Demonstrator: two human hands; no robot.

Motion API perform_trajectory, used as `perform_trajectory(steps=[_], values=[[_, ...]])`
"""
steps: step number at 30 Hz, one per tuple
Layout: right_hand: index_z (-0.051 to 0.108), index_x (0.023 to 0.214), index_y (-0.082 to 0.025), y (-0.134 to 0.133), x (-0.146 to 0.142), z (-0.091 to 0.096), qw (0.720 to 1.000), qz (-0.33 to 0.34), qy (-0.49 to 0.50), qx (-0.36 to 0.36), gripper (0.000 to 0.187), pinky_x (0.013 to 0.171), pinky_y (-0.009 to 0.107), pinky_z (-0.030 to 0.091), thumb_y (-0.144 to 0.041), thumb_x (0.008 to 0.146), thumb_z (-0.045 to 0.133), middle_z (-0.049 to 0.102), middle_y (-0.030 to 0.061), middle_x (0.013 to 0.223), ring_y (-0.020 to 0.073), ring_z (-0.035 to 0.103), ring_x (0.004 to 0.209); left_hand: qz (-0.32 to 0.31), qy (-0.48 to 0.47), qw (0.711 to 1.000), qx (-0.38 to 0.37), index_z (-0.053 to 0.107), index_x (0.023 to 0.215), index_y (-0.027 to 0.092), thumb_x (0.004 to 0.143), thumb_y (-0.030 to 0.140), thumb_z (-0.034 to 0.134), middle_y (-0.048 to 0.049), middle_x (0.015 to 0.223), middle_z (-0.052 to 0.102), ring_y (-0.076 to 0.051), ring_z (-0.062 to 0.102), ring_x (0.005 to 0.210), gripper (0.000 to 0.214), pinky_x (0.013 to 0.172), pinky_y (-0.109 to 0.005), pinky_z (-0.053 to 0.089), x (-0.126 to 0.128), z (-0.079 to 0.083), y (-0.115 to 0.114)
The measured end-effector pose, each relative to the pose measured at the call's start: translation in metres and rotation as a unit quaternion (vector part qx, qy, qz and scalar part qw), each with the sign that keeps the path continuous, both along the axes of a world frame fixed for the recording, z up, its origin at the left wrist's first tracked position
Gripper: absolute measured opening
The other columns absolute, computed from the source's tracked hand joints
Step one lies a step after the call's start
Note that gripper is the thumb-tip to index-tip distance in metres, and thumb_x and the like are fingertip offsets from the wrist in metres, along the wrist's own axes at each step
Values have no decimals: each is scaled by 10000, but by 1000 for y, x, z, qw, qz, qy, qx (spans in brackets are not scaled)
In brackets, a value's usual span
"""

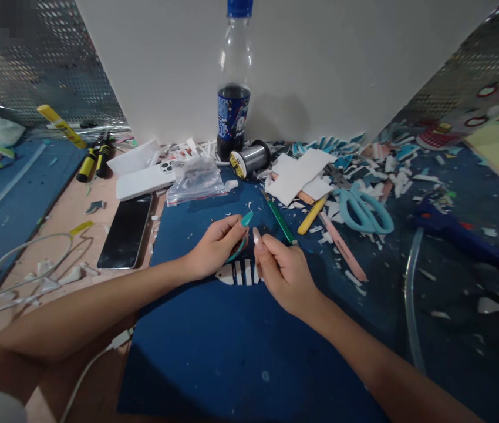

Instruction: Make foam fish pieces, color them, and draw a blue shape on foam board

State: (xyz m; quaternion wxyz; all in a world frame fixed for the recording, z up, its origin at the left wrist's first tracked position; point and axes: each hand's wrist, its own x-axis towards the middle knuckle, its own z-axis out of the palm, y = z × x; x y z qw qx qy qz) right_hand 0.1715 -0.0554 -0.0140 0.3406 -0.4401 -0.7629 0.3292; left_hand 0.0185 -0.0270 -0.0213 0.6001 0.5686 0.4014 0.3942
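Observation:
My left hand [215, 247] is closed in a pinch on a small curved teal foam piece [245, 222] over the dark blue mat [214, 346]. My right hand [285, 272] is closed too, its fingertips meeting the left hand's; what it holds is hidden. Below the two hands a white fish-skeleton cut-out [237, 274] lies on the mat, partly covered by my fingers. A green pen-like tool [280, 221] lies just beyond my right hand.
A cola bottle [234, 88] and a wire spool [250, 158] stand at the back. Light blue scissors [363, 209], a yellow tool [312, 215], white foam sheets [297, 174] and several scraps lie right. A phone [126, 230], white box [140, 170] and cables [24, 258] lie left.

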Motion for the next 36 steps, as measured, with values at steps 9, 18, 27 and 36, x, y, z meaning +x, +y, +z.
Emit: perform_trajectory(steps=[9,18,27,36], values=[[306,634,-218,0,0,-1,999,-3,-23,23,318,411,228,270,-269,948,308,411,-43,464,85,411,373,-5,2,1000,4,410,646,166,896,454,420,58,534,389,-63,325,476,381,466,-218,268,0,-1,0],[257,656,-220,0,-2,-1,997,1,-43,59,280,413,223,236,-210,927,328,333,-68,461,73,365,363,0,-11,1000,-2,398,635,169,864,497,454,68,517,374,-52,298,448,404,432,-204,238,1,-1,-1],[249,663,-219,2,-4,-1,995,-9,-53,81,276,403,223,207,-195,925,334,295,-75,462,66,332,349,-4,-7,1000,-5,407,646,171,856,509,457,68,522,362,-56,292,450,401,428,-207,234,2,-1,0],[273,671,-215,2,-5,-2,995,-14,-45,92,265,398,217,212,-182,924,345,301,-75,465,64,342,348,-12,-30,999,-15,425,672,166,856,501,467,67,524,367,-55,288,446,385,418,-204,223,2,-1,-1]])
